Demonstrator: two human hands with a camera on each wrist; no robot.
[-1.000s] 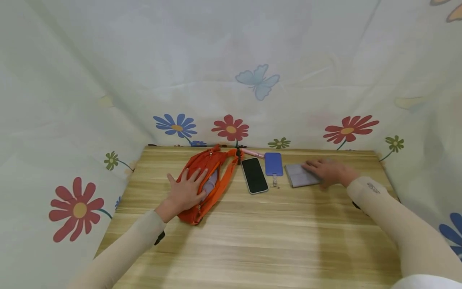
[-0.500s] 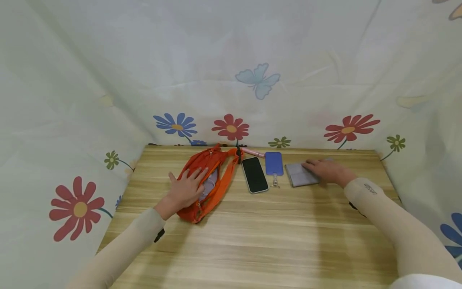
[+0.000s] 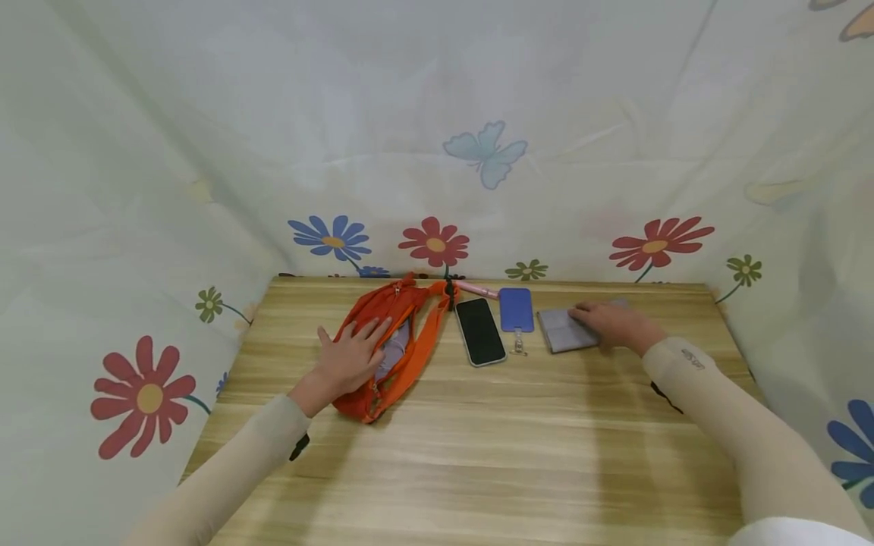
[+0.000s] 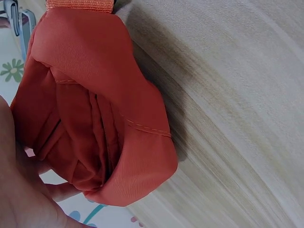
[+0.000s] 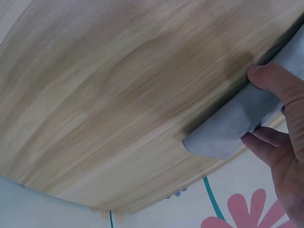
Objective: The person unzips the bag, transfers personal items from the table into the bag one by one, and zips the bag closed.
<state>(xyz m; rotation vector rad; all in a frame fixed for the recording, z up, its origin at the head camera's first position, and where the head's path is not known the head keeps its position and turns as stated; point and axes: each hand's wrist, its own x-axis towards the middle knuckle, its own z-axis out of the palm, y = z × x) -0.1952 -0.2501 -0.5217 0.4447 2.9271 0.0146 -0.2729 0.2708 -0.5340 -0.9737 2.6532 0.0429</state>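
An orange waist bag (image 3: 372,307) lies on the left of the table, unzipped, with something pale lilac (image 3: 397,350) showing in its mouth. My left hand (image 3: 347,365) rests on the bag's near left side with fingers spread. In the left wrist view, the orange fabric (image 4: 90,42) sags in folds beside that hand (image 4: 23,190). Over at the right, my right hand (image 3: 617,324) grips a grey folded wallet (image 3: 563,331) by its right part. The right wrist view shows thumb and fingers on opposite edges of the wallet (image 5: 228,126).
Between the hands lie a dark-screened phone (image 3: 481,331), a blue card holder (image 3: 516,309) with a metal clip (image 3: 520,343), and a pink pen-like stick (image 3: 478,289). The wooden table (image 3: 478,455) is bordered by a flower-printed white curtain (image 3: 567,189) at back and sides.
The right hand's fingers and thumb have drawn in around the wallet, which stays about where it was. The left hand keeps its place on the bag.
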